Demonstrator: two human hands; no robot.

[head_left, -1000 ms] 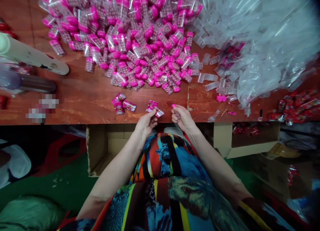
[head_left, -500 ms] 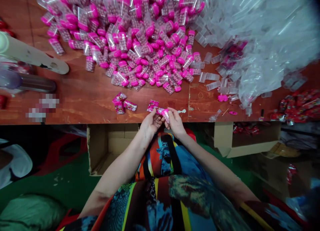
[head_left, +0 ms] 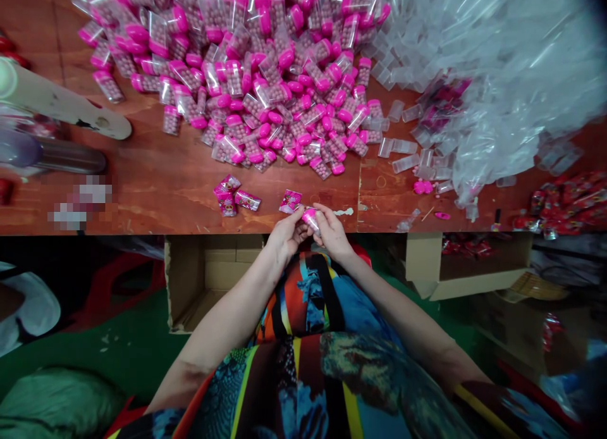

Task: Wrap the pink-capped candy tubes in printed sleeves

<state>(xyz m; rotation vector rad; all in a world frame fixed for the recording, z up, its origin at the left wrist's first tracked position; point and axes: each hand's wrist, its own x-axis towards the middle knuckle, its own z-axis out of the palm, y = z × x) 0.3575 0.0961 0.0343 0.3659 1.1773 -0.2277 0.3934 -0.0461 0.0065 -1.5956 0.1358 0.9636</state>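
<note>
Just over the table's front edge, my left hand (head_left: 287,232) and my right hand (head_left: 334,234) meet on one small candy bottle (head_left: 310,219) with a pink top. Fingers of both hands are closed around it, hiding its lower part. A pink printed wrapper (head_left: 290,201) lies on the table just beyond my left fingertips. Farther left rest several more pink printed wrappers (head_left: 236,196) in a small cluster. A large heap of clear bottles (head_left: 265,91) with pink caps and pale pink balls inside covers the table ahead.
Clear plastic bags (head_left: 512,78) and loose clear containers (head_left: 405,163) spread over the right side. Red wrapped packets (head_left: 573,198) lie at the far right. Two cylindrical bottles stick in from the left, one a white bottle (head_left: 71,104). Cardboard boxes (head_left: 183,287) sit below the table edge.
The bottle has tilted and shifted slightly left between my hands. The pink printed piece seen beside it earlier no longer shows separately. My left fingers have closed in on the bottle.
</note>
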